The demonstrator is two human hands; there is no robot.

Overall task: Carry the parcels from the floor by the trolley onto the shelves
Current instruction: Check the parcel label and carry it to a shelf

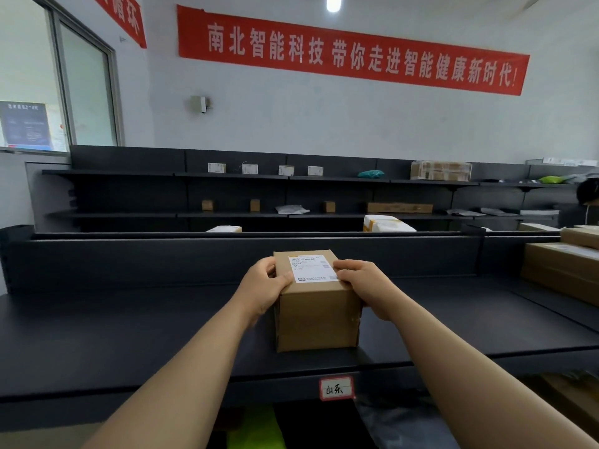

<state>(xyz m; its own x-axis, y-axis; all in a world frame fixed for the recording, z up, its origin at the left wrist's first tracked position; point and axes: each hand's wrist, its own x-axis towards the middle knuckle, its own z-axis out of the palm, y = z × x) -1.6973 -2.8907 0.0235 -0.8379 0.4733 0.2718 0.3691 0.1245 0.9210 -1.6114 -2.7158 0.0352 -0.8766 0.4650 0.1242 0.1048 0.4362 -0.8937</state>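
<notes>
Cardboard parcel (316,306) standing upright on dark shelf (129,325), left hand (264,286) and right hand (363,285) gripping its sides, fingers (345,265) curling over labelled top.

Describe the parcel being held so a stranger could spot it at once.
Start at the long red banner on the back wall, then drop to the wide dark shelf nearest the camera. The small brown cardboard box stands there, gripped by the left hand and right hand. Unlike the bigger cartons at right, it carries a white label on top.
</notes>
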